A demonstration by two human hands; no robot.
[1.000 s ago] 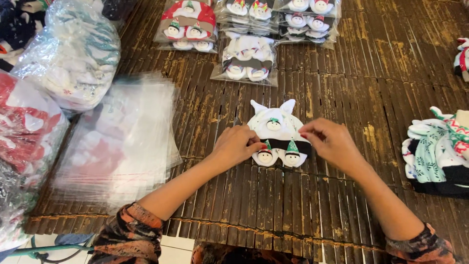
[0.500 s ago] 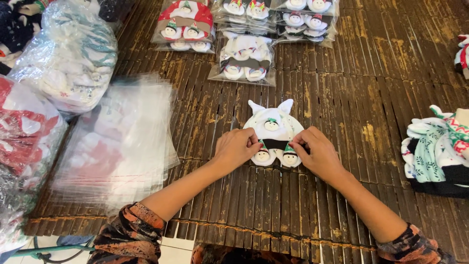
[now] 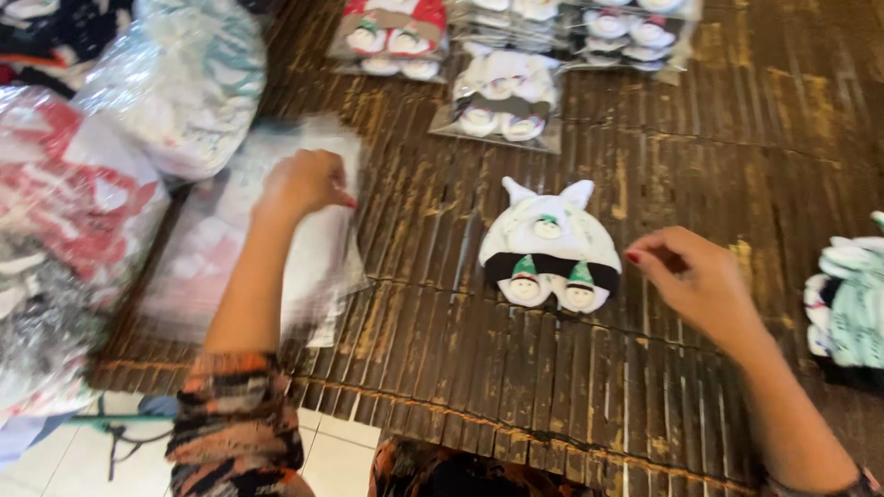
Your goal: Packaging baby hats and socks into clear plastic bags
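A white baby hat-and-booties set (image 3: 549,248) with pointed ears, a black band and small snowman faces lies flat on the dark bamboo mat (image 3: 516,368). My right hand (image 3: 692,281) hovers just right of it, fingers curled, holding nothing I can see. My left hand (image 3: 302,182) has reached left onto a stack of clear plastic bags (image 3: 267,239), fingers bent down on the top bag; whether it grips one is blurred.
Packed sets in clear bags (image 3: 505,101) lie in rows at the far edge. Big plastic sacks of goods (image 3: 175,83) pile up at the left. A heap of mint-green and white knitwear (image 3: 852,308) sits at the right edge. White floor tiles (image 3: 331,456) show below the mat.
Both hands have left the hat set. My left hand swung left to the stack of clear bags; my right hand drew back to the right. The set stays flat on the mat.
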